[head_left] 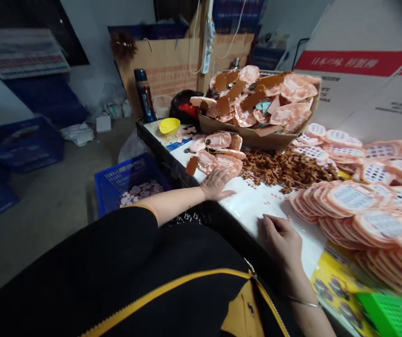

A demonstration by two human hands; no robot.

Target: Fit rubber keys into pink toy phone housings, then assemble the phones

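Black clothing (123, 271) fronts the bench (248, 201); stacked pink plates (355, 199) lie right of the curled right hand (287, 238), its grip unclear. Along the near edge, the left hand (218, 185), fingers apart, meets loose pink pieces (229, 164).

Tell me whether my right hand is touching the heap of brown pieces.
Apart. The head view shows a strip of white tabletop between the right hand and the brown pieces.

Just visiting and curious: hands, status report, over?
Left hand: open, at small pink pile. Right hand: loosely curled by white tabletop edge, no item visible. Brown pieces: heaped between that pile and pink stacks.
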